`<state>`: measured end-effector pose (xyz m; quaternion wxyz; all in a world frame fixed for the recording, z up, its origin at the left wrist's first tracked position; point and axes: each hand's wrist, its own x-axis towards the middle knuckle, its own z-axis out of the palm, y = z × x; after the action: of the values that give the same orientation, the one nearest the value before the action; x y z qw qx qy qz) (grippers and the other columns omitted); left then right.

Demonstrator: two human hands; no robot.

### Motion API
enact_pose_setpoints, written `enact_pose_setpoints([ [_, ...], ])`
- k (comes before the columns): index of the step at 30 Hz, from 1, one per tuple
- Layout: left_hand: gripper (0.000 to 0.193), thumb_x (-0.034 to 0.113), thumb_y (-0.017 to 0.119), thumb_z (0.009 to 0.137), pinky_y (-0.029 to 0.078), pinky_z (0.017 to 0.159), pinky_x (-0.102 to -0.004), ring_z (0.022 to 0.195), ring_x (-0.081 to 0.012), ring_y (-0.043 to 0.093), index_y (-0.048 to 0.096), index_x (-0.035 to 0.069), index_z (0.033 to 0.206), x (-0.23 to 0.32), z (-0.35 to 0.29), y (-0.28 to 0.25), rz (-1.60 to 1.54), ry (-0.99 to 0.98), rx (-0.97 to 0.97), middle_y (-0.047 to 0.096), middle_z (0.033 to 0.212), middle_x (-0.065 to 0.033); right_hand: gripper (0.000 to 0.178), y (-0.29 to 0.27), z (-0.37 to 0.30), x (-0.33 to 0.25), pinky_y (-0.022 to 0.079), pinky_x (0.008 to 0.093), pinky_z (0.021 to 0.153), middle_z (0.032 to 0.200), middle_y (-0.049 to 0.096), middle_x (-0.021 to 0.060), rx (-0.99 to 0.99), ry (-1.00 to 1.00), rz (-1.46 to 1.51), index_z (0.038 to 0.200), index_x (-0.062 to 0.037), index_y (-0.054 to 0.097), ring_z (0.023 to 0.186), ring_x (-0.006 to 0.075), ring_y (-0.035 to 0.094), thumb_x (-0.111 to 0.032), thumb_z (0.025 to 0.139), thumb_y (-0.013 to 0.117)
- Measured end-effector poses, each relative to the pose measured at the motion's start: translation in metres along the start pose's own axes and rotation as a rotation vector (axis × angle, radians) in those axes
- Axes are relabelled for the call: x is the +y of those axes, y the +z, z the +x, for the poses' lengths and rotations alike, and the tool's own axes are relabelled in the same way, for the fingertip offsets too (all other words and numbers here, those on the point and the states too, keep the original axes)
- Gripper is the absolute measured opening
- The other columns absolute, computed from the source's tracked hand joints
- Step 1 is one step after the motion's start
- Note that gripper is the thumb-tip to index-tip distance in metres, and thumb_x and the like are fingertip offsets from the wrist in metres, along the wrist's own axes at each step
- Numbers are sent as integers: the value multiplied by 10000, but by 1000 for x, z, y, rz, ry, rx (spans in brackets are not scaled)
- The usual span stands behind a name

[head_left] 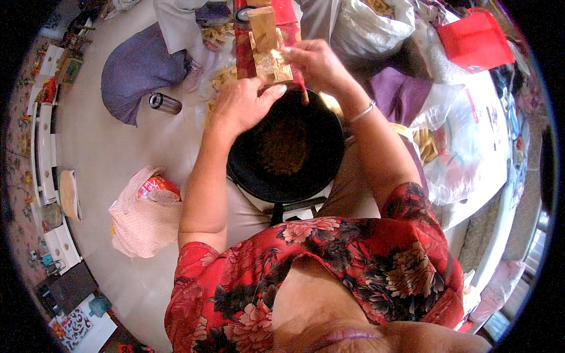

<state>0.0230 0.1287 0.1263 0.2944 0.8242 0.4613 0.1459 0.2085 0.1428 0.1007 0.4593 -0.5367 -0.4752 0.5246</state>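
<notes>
A wooden block [274,66] with an upright wooden piece [265,29] stands on a narrow red-covered surface [243,52]. My left hand [240,105] is closed at the block's near left corner, thumb stretched along its near edge. At the block's right side, my right hand [321,62] is closed in a pinch; what its fingertips hold is too small to make out. Under both hands sits a round black pan [285,147], with brownish bits at its bottom. A reddish strip end [305,97] hangs over the pan's far rim.
A dark tumbler [165,103] and a pale pink cloth bag [144,217] are on the floor at left. Another person's leg [176,23] is at the far left, near a grey-blue cloth [144,70]. White sacks [374,29], a red bag [475,40] and clear plastic bags [465,141] crowd the right.
</notes>
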Motion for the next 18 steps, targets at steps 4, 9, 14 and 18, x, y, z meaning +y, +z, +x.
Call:
enact_pose_setpoints([
  [4, 441, 376, 373, 907, 456, 582, -303, 626, -181, 581, 534, -2, 1065, 12, 4, 36, -970, -123, 202, 609, 710, -104, 245, 39, -36, -20, 285, 192, 354, 525, 415, -36, -287, 309, 475, 768, -84, 530, 401, 54, 353, -296, 877, 474],
  [9, 328, 355, 361, 911, 475, 628, -349, 702, -245, 580, 496, 76, 804, 3, 15, 20, -1666, -51, 475, 525, 655, -49, 234, 39, -34, -15, 242, 169, 359, 574, 412, -51, -517, 219, 485, 824, -69, 545, 428, 31, 318, -268, 897, 444],
  [14, 337, 375, 389, 903, 271, 436, -229, 449, -84, 258, 432, 101, 712, -11, 7, -31, -1848, 47, 603, 298, 535, 42, 227, 39, -45, -31, 220, 164, 366, 566, 381, -50, -498, 203, 240, 796, -37, 552, 440, 28, 302, -216, 894, 452],
  [18, 382, 376, 354, 912, 246, 379, -210, 425, -67, 287, 501, 71, 735, 3, 6, -30, -1093, 169, 1054, 315, 531, 39, 197, 38, -47, -33, 239, 156, 364, 565, 367, -51, -540, 257, 687, 847, -26, 537, 442, 23, 297, -189, 896, 439],
])
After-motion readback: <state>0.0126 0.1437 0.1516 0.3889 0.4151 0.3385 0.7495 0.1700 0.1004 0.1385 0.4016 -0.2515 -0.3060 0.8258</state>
